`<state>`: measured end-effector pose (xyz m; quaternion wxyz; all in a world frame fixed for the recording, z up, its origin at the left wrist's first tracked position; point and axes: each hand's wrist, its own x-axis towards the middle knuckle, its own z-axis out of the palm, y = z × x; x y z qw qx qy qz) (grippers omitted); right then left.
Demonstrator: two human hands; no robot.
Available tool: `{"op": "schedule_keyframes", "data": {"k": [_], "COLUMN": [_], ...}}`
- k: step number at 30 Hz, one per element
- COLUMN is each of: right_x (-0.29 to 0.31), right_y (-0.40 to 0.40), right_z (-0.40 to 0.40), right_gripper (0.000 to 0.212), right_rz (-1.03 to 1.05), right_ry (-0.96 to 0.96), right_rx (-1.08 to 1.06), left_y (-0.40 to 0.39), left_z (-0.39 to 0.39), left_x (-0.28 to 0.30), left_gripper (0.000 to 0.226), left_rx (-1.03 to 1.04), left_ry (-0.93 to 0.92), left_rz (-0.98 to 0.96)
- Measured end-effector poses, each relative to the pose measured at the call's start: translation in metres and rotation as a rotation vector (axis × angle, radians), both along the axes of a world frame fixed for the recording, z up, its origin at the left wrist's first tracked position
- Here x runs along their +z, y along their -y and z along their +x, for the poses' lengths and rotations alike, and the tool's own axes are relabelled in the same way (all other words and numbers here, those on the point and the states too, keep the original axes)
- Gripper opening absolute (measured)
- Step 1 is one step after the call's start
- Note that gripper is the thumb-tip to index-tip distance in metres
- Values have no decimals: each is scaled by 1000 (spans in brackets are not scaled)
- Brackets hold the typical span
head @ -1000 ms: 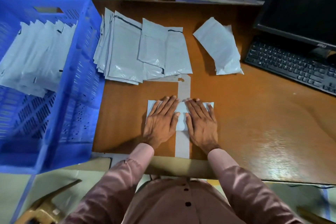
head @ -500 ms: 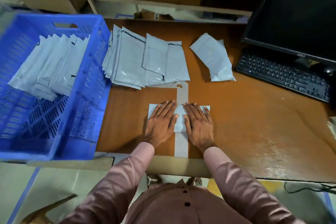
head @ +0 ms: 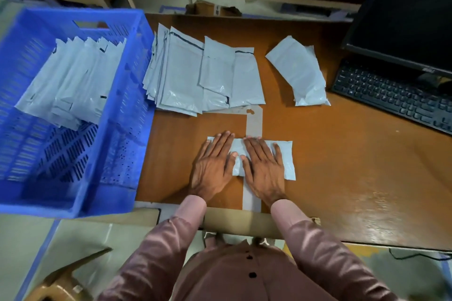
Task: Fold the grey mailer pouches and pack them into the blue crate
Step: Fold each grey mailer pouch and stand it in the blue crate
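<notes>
A folded grey pouch (head: 286,157) lies flat near the worktop's (head: 342,178) near edge, across a pale tape strip (head: 254,120). Left hand (head: 212,161) and right hand (head: 264,166) press it with straight fingers, as half a second ago. Bare worktop lies right. Unfolded pouches (head: 195,76) lie beyond; blue crate (head: 117,129) left holds packed pouches (head: 68,80). No writing is legible.
</notes>
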<state>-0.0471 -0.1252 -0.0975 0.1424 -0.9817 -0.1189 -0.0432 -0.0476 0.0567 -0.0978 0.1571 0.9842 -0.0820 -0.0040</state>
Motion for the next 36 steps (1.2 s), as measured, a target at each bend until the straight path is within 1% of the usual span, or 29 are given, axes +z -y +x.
{"op": "schedule_keyframes", "data": {"k": [6, 18, 20, 24, 27, 30, 36], "right_x": [3, 5, 4, 10, 14, 9, 2], "right_y": [-3, -4, -4, -10, -19, -26, -27], "right_z": [1, 1, 0, 2, 9, 10, 12], "right_gripper": [51, 49, 50, 53, 55, 54, 50], "right_rz": [-16, -5, -20, -17, 15, -4, 0], "right_ry": [-18, -31, -30, -33, -22, 3, 33], "right_rx": [-15, -18, -15, -36, 3, 65, 44], "left_y": [1, 0, -2, -11, -23, -27, -26], "left_z": [2, 1, 0, -2, -2, -2, -2], "left_x": [-1, 4, 4, 7, 4, 0, -3], "left_gripper": [56, 56, 55, 60, 64, 62, 57], "left_rx": [2, -1, 0, 74, 51, 24, 16], "left_ry": [14, -30, -37, -14, -8, 5, 18], "left_rz": [-22, -43, -86, -232, -189, -150, -113]}}
